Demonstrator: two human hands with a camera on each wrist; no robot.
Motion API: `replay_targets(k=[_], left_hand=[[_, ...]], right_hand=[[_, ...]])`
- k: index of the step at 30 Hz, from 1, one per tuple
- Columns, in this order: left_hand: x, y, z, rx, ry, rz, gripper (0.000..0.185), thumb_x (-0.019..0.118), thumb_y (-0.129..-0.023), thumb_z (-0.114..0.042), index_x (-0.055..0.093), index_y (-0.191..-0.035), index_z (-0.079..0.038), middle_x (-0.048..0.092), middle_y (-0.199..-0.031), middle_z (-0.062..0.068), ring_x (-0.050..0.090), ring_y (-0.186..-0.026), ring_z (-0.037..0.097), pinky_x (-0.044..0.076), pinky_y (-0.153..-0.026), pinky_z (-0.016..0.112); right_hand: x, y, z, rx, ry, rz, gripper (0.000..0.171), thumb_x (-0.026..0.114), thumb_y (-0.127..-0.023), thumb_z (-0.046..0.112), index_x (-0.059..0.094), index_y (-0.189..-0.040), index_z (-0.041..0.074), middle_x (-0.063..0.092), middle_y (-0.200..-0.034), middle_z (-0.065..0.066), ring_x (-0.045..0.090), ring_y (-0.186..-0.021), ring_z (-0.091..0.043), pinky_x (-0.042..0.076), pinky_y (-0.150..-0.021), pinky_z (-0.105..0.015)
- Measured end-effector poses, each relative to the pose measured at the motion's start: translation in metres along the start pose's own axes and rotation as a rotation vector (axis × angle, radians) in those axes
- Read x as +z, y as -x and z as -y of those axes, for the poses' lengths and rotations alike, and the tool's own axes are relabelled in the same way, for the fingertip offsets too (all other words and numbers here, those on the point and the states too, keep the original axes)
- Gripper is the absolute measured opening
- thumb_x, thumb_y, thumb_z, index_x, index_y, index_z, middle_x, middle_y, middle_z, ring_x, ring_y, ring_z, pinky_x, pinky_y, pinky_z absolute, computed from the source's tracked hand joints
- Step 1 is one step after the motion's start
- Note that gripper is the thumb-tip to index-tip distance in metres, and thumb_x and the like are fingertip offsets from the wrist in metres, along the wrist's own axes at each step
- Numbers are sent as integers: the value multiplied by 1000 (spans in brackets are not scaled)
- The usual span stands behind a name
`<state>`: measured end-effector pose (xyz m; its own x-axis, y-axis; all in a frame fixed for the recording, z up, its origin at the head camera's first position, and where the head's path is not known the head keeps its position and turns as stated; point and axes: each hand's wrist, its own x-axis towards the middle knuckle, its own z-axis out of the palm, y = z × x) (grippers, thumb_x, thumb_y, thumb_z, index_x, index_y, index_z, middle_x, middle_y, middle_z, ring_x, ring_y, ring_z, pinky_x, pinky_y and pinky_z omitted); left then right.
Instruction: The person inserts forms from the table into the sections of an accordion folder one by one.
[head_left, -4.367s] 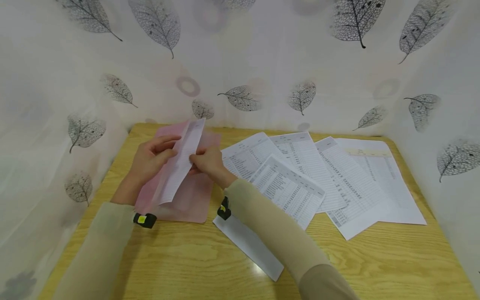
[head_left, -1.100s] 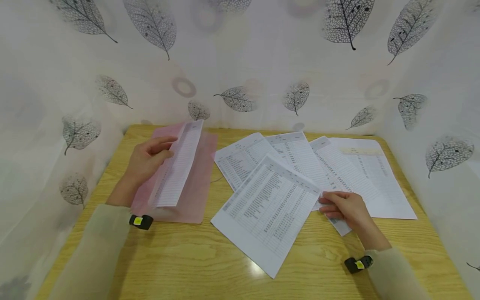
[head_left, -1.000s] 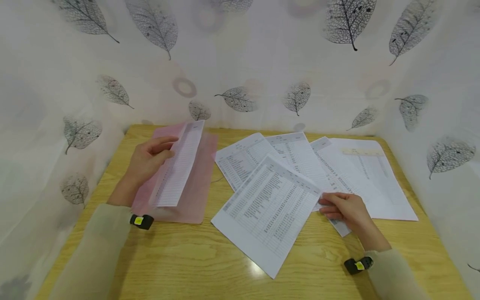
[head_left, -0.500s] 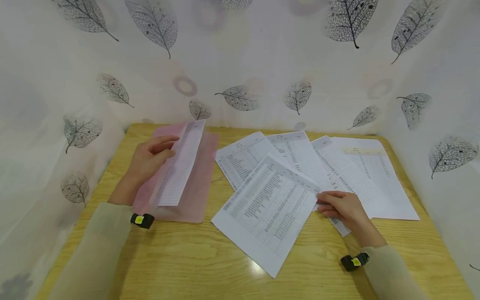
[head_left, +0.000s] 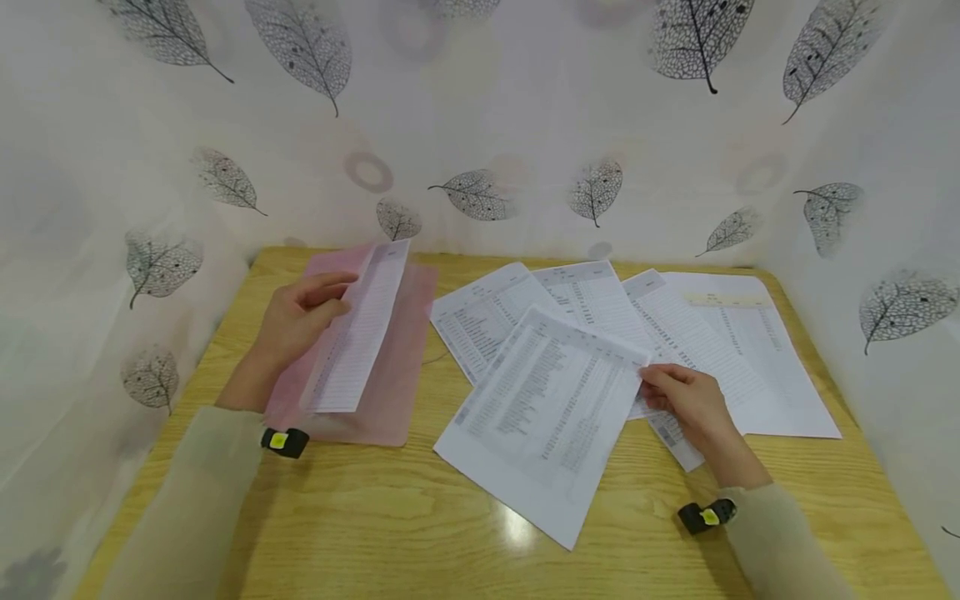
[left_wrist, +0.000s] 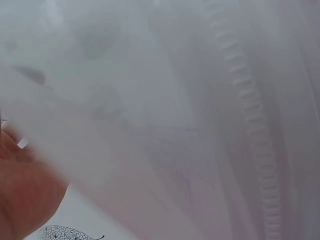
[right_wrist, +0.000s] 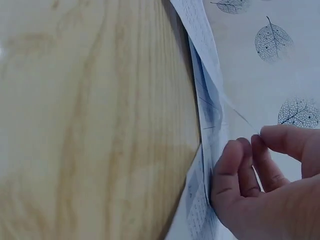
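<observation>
On the table's left lies an open pink plastic folder [head_left: 401, 396]. My left hand [head_left: 292, 321] holds up its raised leaf, with fingers and thumb at the edge. A printed sheet [head_left: 360, 333] stands along that leaf. In the left wrist view, translucent plastic [left_wrist: 125, 150] with a ridged strip [left_wrist: 250, 105] covers most of the picture, hiding the fingertips. My right hand [head_left: 693, 404] pinches the upper right corner of a printed table sheet [head_left: 540, 425] between thumb and forefinger. That corner is raised, as the right wrist view shows beside the right hand [right_wrist: 270, 185].
Several more printed sheets lie fanned out and overlapping behind the held one, among them a left sheet [head_left: 480, 308], a middle sheet [head_left: 581, 287] and a far right sheet [head_left: 780, 375]. A leaf-patterned curtain [head_left: 510, 108] surrounds the wooden table [head_left: 360, 517] at back and sides.
My right hand has left the folder for the front sheet's corner. Over the last half second it has lifted that corner, and the sheet has shifted slightly right. My left hand stays put.
</observation>
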<state>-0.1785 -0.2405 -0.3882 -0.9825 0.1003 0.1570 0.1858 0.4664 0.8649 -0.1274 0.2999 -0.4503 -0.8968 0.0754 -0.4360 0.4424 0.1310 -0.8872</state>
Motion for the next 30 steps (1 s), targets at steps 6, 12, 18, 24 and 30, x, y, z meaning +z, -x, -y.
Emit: replay_targets(k=[6, 12, 18, 24, 30], left_hand=[[0, 1, 0, 7, 0, -2, 37, 64, -101, -5, 67, -138, -2, 66, -141, 23, 68, -116, 6, 51, -84, 8], [0, 1, 0, 3, 13, -9, 38, 64, -100, -4, 67, -138, -1, 66, -140, 25, 65, -110, -8, 51, -84, 8], [1, 1, 0, 3, 27, -12, 38, 64, -100, -3, 67, -138, 0, 65, -139, 28, 62, -107, -14, 51, -83, 9], [1, 0, 1, 2, 31, -9, 38, 64, -100, -3, 67, -138, 0, 65, -138, 31, 61, -104, -16, 51, -83, 8], [1, 0, 1, 4, 36, -5, 37, 63, -100, -3, 67, -137, -1, 65, -137, 30, 63, -105, -14, 51, -83, 9]], right_hand=[[-1, 0, 1, 2, -106, 100, 46, 62, -107, 26, 46, -141, 2, 74, -92, 4, 76, -86, -10, 64, -79, -30], [1, -2, -5, 9, -46, 157, 84, 71, -100, 15, 20, -163, -7, 75, -102, 12, 77, -90, -8, 63, -82, -27], [9, -4, -5, 29, -39, 106, 74, 67, -104, 21, 31, -160, -10, 77, -91, 11, 76, -83, -5, 62, -76, -24], [12, -2, -1, 40, -97, 173, 85, 69, -103, 19, 17, -167, 1, 77, -100, 11, 78, -88, -8, 63, -79, -26], [17, -1, 0, 37, -88, 192, 74, 67, -103, 14, 28, -159, -12, 77, -98, 7, 77, -89, -7, 63, -81, -26]])
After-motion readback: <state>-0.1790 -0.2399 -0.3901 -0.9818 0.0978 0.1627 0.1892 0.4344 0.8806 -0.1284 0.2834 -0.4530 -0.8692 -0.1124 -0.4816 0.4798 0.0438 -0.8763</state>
